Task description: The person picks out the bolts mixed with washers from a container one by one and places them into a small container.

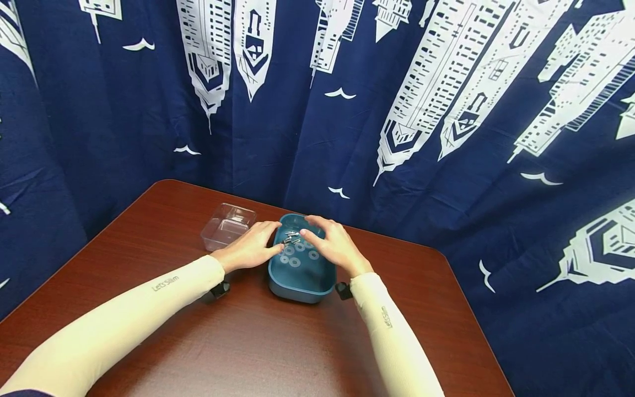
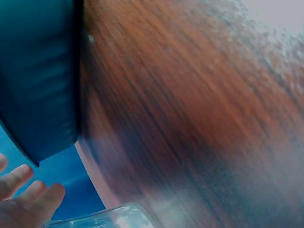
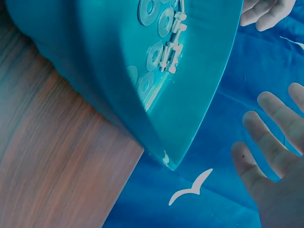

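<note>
A teal plastic bin (image 1: 303, 295) sits on the table. Inside it lie several flat metal washers (image 3: 154, 56) and a small cluster of metal bolts (image 3: 175, 47). My left hand (image 1: 252, 246) is at the bin's left rim, thumb reaching over the inside near the bolts. Over the right side hovers my right hand (image 1: 338, 247), its thumb and fingers apart. In the right wrist view the right hand's fingers (image 3: 268, 147) are spread and hold nothing. The left hand's fingers (image 2: 35, 194) look extended in the left wrist view; whether they touch the rim I cannot tell.
A clear plastic divided container (image 1: 214, 238) stands left of the bin, close behind my left hand. Both rest on a brown wooden table (image 1: 248, 342). A dark blue curtain (image 1: 297, 138) with white building prints hangs just beyond the table's back edge.
</note>
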`<state>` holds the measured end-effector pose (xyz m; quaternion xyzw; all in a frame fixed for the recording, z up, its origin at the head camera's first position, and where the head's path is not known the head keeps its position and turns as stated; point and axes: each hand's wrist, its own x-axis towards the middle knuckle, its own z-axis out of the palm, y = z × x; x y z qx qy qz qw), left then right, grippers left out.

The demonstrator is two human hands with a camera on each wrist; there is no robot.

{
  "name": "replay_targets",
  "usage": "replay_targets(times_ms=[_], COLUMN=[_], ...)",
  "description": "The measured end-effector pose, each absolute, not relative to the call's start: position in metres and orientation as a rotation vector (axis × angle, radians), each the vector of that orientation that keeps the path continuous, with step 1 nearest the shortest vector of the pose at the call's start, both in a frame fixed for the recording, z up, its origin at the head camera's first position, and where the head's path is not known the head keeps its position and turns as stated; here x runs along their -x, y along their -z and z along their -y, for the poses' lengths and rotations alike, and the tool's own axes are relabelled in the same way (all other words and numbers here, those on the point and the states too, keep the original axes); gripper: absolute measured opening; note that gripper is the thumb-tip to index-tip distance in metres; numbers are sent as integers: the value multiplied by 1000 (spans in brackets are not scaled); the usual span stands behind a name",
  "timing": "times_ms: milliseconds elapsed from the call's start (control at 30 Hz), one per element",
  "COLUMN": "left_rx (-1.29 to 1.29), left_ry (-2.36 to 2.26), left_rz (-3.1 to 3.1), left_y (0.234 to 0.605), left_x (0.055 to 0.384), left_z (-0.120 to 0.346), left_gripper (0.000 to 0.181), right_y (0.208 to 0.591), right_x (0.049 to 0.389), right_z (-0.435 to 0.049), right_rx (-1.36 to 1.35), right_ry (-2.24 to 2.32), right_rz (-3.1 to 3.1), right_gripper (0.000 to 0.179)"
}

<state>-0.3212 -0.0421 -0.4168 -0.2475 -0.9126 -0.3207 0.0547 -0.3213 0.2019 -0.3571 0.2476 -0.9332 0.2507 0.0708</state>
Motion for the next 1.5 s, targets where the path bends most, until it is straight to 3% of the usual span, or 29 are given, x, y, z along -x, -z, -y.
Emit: replay_targets(times_ms=[1067, 1500], left_rx=[860, 866], left_ry=[902, 880], left_rz=[2767, 2801], left_y=[422, 420], left_x=[317, 319], left_z=[41, 37], left_gripper=[66, 66], right_y=[372, 384], right_x=[366, 375], right_z=[-175, -170], right_rx=[-515, -381], right_ry=[-1429, -1647], right_rz=[2694, 2628], right_gripper=[36, 36])
